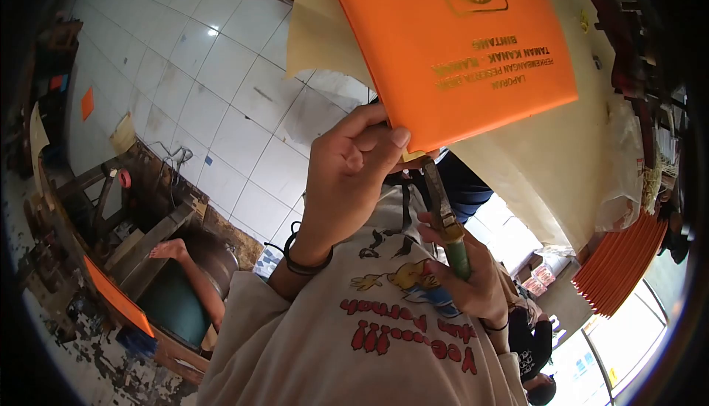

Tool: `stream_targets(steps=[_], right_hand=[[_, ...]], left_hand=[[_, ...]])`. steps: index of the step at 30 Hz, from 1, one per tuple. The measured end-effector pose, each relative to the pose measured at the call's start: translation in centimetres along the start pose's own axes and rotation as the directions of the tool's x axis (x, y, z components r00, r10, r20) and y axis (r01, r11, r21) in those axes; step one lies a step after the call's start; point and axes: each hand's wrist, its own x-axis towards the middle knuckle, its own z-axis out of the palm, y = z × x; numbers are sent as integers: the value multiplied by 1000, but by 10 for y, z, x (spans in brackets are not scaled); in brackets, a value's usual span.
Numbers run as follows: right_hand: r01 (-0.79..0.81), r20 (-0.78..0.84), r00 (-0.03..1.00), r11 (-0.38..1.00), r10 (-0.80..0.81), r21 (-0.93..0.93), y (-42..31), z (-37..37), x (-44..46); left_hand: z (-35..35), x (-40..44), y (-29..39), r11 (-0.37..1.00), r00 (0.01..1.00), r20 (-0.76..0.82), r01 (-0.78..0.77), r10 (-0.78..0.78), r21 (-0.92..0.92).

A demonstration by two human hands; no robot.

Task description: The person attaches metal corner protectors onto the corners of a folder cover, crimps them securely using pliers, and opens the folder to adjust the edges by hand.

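I count two hands of mine, one left hand (341, 177) and one right hand (480, 274). I have one orange cover (458, 59) and one tool (447, 221). I also see one tape roll (125, 178), one bare leg (193, 277), at least two orange pieces (88, 103), and one stack (620, 266) of more sheets than I can count.

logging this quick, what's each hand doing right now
Left hand: closed on the corner of the orange folder.
Right hand: closed around the green-handled tool.
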Motion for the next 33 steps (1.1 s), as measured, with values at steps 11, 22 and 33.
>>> stream_targets(steps=[11, 22, 33], right_hand=[[-7, -6, 1000, 1000, 7, 7, 9, 15, 5], [81, 71, 994, 997, -80, -4, 8, 4, 7], [-17, 66, 998, 995, 10, 97, 5, 7, 10]], left_hand=[[-8, 2, 1, 998, 1000, 11, 20, -21, 61], [-9, 3, 2, 998, 999, 5, 34, -34, 48], [-10, 4, 1, 999, 998, 67, 16, -19, 39]])
